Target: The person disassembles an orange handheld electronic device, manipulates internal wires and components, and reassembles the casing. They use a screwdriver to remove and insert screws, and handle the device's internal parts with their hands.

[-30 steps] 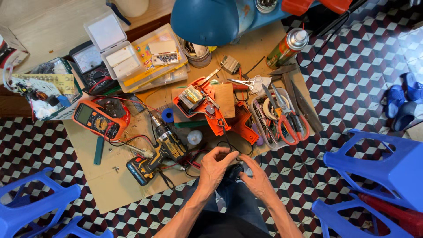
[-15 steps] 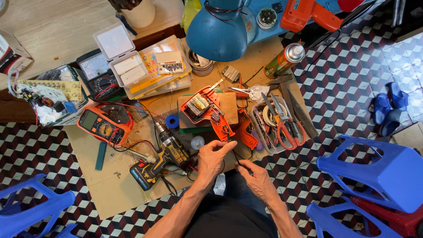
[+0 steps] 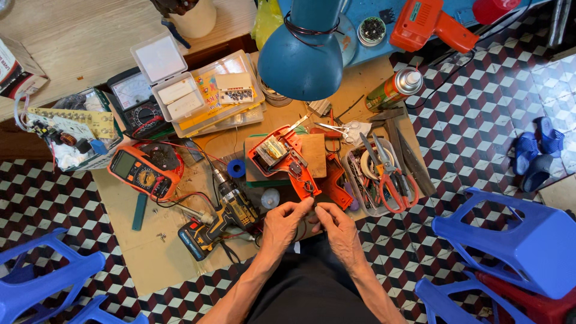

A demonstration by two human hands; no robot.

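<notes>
Both my hands have come up from my lap to the low end of the opened orange tool (image 3: pixel 287 159), which lies on a wooden block (image 3: pixel 312 155). Left hand (image 3: pixel 283 223) and right hand (image 3: pixel 337 227) pinch together on its thin wires (image 3: pixel 313 207). Cordless drill (image 3: pixel 223 217) lies just left, scissors (image 3: pixel 393 180) right.

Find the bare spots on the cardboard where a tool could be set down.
Bare cardboard lies left of the drill, below the multimeter. Crowded: around both hands, the opened orange tool and the scissors tray.
</notes>
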